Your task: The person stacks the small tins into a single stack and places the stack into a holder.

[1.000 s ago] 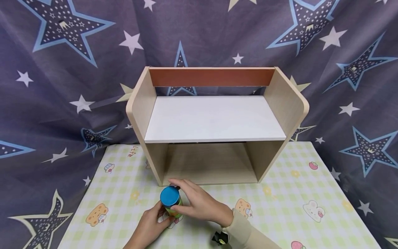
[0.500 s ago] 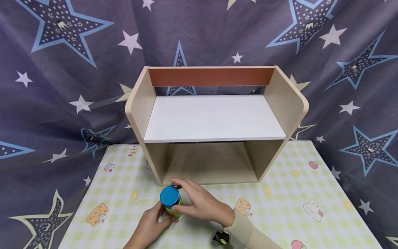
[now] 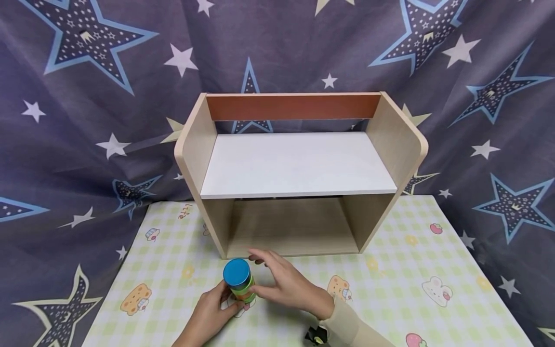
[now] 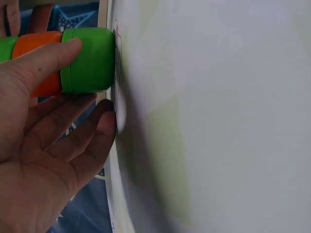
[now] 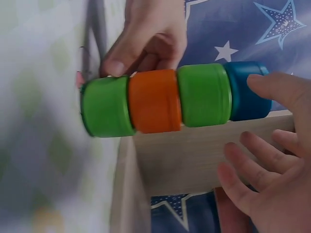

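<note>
tub stack (image 5: 158, 100) upright, left fingers (image 4: 97, 145) grip base, right fingers (image 5: 262, 153) near top

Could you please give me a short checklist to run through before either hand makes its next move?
1. Stack of round green, orange and blue pieces upright: ok, it stands on the green-and-white checked tablecloth.
2. Round blue top piece resting on the green piece below: ok, no gap shows.
3. Bare left hand steadying the stack's lower part: ok, thumb and fingers hold it.
4. Bare right hand clear of the stack: cannot tell, its thumb overlaps the blue piece in the right wrist view.
5. Stack apart from the pale wooden shelf unit: ok, it stands in front.
</note>
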A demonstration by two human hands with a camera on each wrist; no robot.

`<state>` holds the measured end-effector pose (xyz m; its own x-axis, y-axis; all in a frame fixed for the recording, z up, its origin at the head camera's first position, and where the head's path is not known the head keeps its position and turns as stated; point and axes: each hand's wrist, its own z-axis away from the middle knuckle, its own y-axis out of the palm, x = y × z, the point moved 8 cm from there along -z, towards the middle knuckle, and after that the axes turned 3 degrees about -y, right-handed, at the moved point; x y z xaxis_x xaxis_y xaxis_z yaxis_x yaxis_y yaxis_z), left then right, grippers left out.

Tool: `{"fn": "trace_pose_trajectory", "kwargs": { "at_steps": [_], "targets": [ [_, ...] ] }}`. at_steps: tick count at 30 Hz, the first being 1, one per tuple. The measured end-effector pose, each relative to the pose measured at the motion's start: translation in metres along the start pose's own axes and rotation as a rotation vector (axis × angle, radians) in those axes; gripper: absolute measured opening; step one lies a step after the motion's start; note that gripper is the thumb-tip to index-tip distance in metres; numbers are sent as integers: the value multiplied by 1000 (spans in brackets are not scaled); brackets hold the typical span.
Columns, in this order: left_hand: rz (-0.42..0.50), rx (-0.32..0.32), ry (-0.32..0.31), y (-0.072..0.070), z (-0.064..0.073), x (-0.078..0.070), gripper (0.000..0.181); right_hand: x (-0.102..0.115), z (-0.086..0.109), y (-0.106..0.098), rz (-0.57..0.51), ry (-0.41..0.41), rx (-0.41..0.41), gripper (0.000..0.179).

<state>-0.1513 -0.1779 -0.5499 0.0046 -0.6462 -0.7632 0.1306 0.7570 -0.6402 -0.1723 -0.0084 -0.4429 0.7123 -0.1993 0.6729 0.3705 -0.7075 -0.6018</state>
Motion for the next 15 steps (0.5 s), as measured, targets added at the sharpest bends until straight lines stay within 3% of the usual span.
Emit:
{"fn": "trace_pose_trajectory", "kwargs": {
  "at_steps": [15],
  "targets": [
    [12, 1, -13, 2, -1, 2, 47, -28, 30, 10, -30, 60, -45, 77]
  ]
}}
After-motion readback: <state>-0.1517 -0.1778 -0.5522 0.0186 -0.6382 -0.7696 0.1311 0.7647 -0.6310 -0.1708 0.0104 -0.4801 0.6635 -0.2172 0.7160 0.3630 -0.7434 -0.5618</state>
